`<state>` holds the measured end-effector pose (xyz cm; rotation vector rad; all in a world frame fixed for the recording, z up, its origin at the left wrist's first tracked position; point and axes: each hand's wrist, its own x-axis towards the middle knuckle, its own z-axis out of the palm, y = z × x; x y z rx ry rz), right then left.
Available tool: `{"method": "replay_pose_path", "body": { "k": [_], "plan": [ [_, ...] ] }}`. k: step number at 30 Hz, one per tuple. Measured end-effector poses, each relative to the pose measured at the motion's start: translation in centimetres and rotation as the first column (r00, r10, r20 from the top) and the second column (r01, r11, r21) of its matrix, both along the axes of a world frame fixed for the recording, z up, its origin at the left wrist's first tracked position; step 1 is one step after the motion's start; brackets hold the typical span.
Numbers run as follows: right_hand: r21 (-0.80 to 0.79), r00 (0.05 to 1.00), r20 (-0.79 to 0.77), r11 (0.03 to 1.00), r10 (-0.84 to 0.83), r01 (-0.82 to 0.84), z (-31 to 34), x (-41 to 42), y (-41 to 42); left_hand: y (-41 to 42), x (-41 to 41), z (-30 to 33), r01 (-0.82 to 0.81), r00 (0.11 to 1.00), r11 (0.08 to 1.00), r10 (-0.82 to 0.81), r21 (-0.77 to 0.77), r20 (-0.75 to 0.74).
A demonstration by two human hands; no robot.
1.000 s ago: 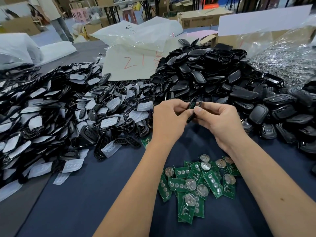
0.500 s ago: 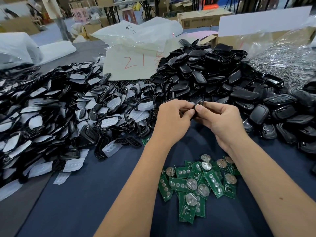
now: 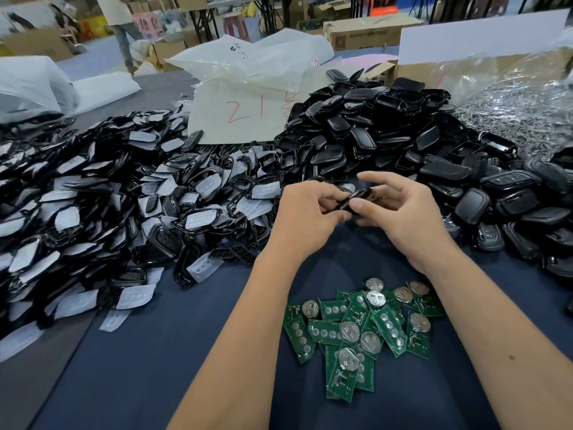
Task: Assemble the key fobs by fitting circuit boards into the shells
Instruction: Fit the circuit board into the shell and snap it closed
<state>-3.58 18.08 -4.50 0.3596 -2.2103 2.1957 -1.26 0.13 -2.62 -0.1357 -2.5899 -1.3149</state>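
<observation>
A black key fob shell [image 3: 356, 198] is held between both hands above the dark blue mat. My left hand [image 3: 305, 217] grips its left end with curled fingers. My right hand [image 3: 400, 212] pinches its right end with thumb and fingers, the upper fingers spread. Whatever lies inside the shell is hidden by my fingers. Several green circuit boards [image 3: 362, 328] with round coin cells lie in a loose heap on the mat, just in front of my wrists.
A heap of black frames with white rubber pads [image 3: 102, 212] fills the left. A mound of black shells [image 3: 387, 135] rises behind and to the right. Paper marked in red [image 3: 245, 113], plastic bags [image 3: 521, 97], cardboard boxes and a standing person [image 3: 121, 23] lie beyond.
The thin green-and-black part seen upright between my fingertips has gone from sight. The shell now lies flatter between my hands, and my right fingers have spread.
</observation>
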Motion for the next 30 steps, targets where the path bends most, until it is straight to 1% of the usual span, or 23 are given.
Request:
{"method": "replay_pose_path", "body": {
  "k": [2, 6, 16, 23, 27, 28, 30],
  "plan": [
    [0.074, 0.997, -0.054, 0.996, 0.058, -0.054, 0.1, 0.0, 0.4, -0.4, -0.1, 0.0, 0.023, 1.0, 0.999, -0.023, 0.028, 0.021],
    [0.116, 0.995, -0.074, 0.991, 0.07, -0.061, -0.1, 0.0, 0.6, -0.8, -0.1, 0.1, 0.069, 0.997, 0.997, -0.07, 0.045, 0.027],
    [0.105, 0.991, -0.063, 0.988, 0.117, -0.11, 0.2, 0.1, 0.6, -1.2, -0.3, 0.0, 0.101, 0.994, 0.995, -0.102, 0.018, 0.045],
    [0.181, 0.988, -0.109, 0.979, 0.112, -0.091, -0.1, -0.1, 0.7, -1.2, -0.3, 0.2, 0.118, 0.993, 0.991, -0.117, -0.063, 0.015],
    [0.213, 0.984, -0.156, 0.976, 0.088, -0.054, -0.3, 0.0, 0.6, -1.2, -0.3, 0.2, 0.108, 0.994, 0.989, -0.109, -0.1, 0.0],
    [0.225, 0.981, -0.177, 0.973, 0.082, -0.041, -0.3, 0.0, 0.6, -1.1, -0.2, 0.2, 0.101, 0.995, 0.988, -0.103, -0.117, -0.007],
    [0.253, 0.974, -0.211, 0.967, 0.087, -0.032, -0.2, 0.1, 0.3, -0.9, -0.1, 0.1, 0.075, 0.994, 0.977, -0.088, -0.2, -0.059]
  ]
}}
